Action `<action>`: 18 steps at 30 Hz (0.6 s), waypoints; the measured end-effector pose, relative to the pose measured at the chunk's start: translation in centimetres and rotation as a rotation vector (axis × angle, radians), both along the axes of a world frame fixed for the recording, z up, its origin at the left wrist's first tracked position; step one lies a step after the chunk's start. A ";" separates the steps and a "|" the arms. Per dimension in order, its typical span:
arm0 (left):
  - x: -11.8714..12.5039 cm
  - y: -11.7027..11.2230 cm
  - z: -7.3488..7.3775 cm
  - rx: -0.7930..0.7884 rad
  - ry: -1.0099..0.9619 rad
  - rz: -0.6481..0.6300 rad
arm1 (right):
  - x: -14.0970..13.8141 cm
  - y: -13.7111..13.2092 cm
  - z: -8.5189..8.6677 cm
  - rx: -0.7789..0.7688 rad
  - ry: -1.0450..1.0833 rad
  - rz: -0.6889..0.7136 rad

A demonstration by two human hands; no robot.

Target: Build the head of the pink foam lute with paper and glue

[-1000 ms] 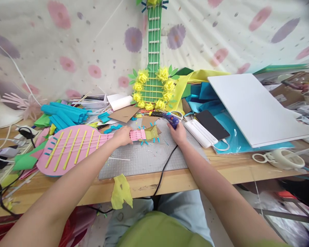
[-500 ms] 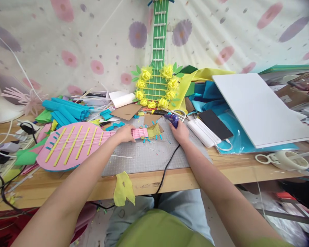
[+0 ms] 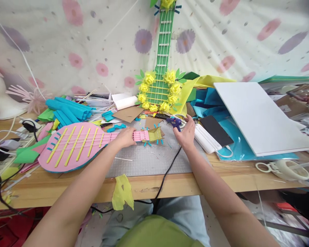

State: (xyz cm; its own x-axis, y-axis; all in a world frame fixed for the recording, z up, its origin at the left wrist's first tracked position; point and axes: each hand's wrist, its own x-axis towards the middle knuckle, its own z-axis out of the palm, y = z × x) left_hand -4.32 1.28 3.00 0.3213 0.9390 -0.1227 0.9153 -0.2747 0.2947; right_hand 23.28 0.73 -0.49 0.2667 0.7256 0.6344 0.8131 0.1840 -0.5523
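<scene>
My left hand (image 3: 126,138) is closed around the neck of a pink handmade toy lute (image 3: 70,145), which lies flat with its round body to the left. The body has yellow strips and white strings; its olive head (image 3: 155,134) with small blue pegs points right. My right hand (image 3: 185,134) is open, thumb and fingers apart, just beside a dark purple glue gun (image 3: 174,122). The glue gun rests at the far side of the grey cutting mat (image 3: 144,164), its black cord trailing toward the table's front edge.
A green toy lute with yellow paper flowers (image 3: 157,85) leans upright against the curtain. On the right are a white power bank (image 3: 206,139), a black phone (image 3: 216,131), a white board (image 3: 257,116) and scissors (image 3: 264,167). Blue paper rolls (image 3: 69,108) lie left. Yellow paper (image 3: 123,192) hangs over the front edge.
My right hand has opened and let go of the glue gun, its fingers lifting away to the right. My left hand stays on the toy lute's neck. The view has tilted slightly up.
</scene>
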 end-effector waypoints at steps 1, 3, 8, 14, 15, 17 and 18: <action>0.0 -0.2 0.2 0.007 -0.003 -0.001 | -0.1 -0.2 0.4 0.034 -0.006 0.004; 0.0 -0.5 0.8 0.022 -0.026 -0.001 | -0.5 -0.6 1.1 0.073 -0.019 0.039; 0.3 -0.1 1.6 -0.051 -0.167 0.017 | -2.1 -0.7 1.9 0.060 0.008 0.189; 1.0 3.3 1.7 -0.290 -0.292 0.171 | -4.1 -0.3 1.2 -0.068 0.094 0.284; 1.1 3.8 1.8 -0.299 -0.270 0.173 | -4.4 -0.3 1.0 -0.094 0.102 0.294; 1.4 4.6 2.0 -0.294 -0.241 0.146 | -4.7 -0.5 0.4 -0.114 0.116 0.305; 1.5 5.0 2.1 -0.292 -0.245 0.126 | -4.8 -0.5 0.2 -0.112 0.126 0.308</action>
